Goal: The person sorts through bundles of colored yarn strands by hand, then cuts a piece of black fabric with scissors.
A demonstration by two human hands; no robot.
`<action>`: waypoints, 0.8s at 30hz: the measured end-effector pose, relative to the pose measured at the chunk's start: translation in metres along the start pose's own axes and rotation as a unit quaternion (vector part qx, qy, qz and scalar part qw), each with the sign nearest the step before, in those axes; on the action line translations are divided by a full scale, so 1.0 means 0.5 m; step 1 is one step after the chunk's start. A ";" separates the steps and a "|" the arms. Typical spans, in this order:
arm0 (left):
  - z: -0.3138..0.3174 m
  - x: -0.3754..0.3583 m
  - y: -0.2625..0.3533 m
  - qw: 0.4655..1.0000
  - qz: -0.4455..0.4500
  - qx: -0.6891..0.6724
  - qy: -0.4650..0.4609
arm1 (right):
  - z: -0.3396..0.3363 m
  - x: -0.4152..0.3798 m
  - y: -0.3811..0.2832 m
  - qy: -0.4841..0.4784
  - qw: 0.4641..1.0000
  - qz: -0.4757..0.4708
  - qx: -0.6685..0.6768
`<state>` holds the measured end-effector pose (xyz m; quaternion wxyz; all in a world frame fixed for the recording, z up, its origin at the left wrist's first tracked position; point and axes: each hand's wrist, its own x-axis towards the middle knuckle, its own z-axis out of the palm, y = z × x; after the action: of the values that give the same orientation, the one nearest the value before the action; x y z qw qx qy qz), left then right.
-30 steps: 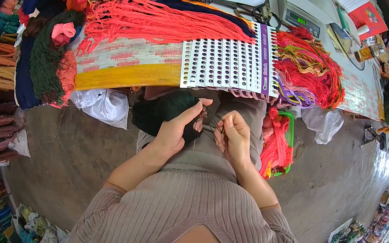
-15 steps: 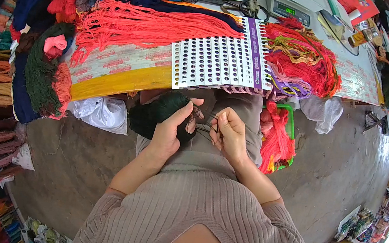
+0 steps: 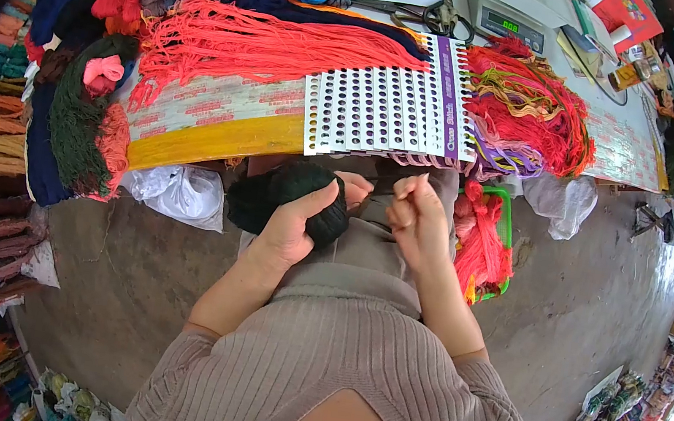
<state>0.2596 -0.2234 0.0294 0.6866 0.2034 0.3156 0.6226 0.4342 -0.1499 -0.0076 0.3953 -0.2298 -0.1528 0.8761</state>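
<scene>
A bundle of very dark thread [image 3: 271, 193], black or deep green, rests over my lap in my left hand [image 3: 302, 219]. The thumb lies across the bundle, and the fingers curl behind it. To its right, my right hand [image 3: 419, 217] is raised with thumb and fingertips pinched together. Thin dark thread seems to be in that pinch, though the strand hardly shows against the trousers. Just beyond both hands, white perforated thread cards [image 3: 367, 108] with a purple strip lie at the table edge, under long coral strands [image 3: 265, 43].
Red and multicoloured threads [image 3: 529, 112] hang through the cards' right side. A digital scale [image 3: 511, 20] and scissors [image 3: 443, 20] sit at the back of the table [image 3: 219, 135]. A green basket [image 3: 508, 220] of coral yarn stands right of my knees; a white plastic bag [image 3: 181, 194] hangs left.
My right hand has moved up and to the right, away from the bundle. The dark strands looped between my hands no longer show clearly. The scale reading has changed slightly.
</scene>
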 end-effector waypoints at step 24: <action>0.008 -0.013 0.003 0.992 -0.013 -0.006 0.126 | 0.052 -0.038 0.030 -0.055 0.986 0.024 -0.157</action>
<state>0.2611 -0.2294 0.0345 0.6509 0.1149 0.3984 0.6359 0.4222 -0.1765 0.0130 0.3241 -0.2436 -0.3041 0.8621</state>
